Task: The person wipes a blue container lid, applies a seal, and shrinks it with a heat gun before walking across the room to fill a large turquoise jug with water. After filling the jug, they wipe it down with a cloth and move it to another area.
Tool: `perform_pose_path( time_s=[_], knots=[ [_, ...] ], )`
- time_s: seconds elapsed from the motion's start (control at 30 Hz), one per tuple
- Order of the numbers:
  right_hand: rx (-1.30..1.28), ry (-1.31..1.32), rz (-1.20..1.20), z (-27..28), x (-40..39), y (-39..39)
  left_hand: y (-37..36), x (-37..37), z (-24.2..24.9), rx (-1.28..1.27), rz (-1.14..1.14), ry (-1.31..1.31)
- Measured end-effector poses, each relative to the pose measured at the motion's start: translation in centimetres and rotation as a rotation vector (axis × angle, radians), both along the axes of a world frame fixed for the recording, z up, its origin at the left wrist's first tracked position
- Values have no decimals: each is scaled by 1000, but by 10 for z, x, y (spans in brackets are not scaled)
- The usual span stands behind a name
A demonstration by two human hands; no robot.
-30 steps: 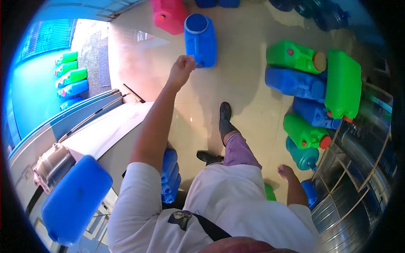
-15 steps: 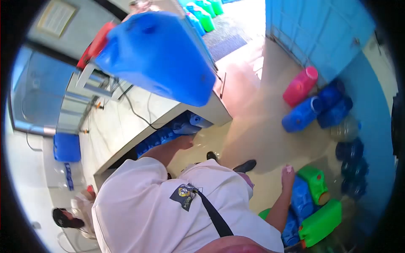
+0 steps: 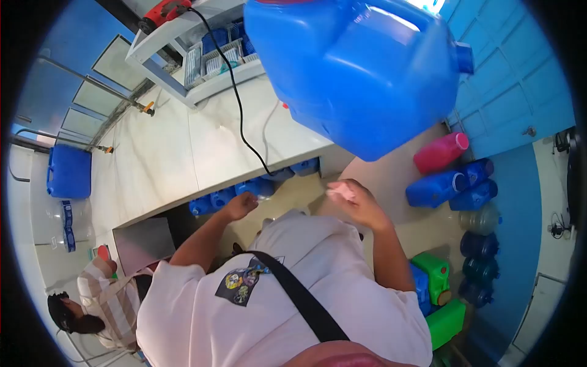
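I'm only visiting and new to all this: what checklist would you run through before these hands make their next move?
1. Left hand free of any container: ok.
2. Right hand free of any container: ok, though its fingers are blurred.
3. Large blue jerrycan in the foreground securely supported: cannot tell; its support is not visible.
4. Black cable clear of the white countertop's front edge: not ok; it reaches that edge in this view.
5. Other person away from both hands: ok, over at far left.
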State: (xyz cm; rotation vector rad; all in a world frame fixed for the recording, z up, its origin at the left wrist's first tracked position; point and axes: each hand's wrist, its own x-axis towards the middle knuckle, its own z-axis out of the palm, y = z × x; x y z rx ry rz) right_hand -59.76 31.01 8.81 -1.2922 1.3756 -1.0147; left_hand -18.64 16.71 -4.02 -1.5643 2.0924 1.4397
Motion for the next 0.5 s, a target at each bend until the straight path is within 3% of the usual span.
perform_pose_path(
  time_s=[0.07,0.17,0.27,0.33,0.37,0.4,0.43,0.47,0.5],
  knots=[
    [-262,32,127,84,34,-42,2,36,-9,39,84,134],
    [-550,181,257,170,68,-92,6,91,-26,26,213,99],
    [-612,276,287,217,106,-141,33,170,-66,-55,329,-74],
    [-705,161,324,216,125,-190,67,216,-91,-82,381,-216],
    [-837,269,253,226,134,-219,92,236,-97,-83,458,-269],
    [-892,357,145,240,142,-246,118,266,-114,-171,416,-70],
    [-935,445,29,253,151,-274,144,281,-121,-177,246,-186],
    [-928,485,-142,267,157,-306,158,274,-94,-192,72,-290],
    [-905,514,-310,281,164,-337,172,279,-87,-186,34,-285]
  ],
)
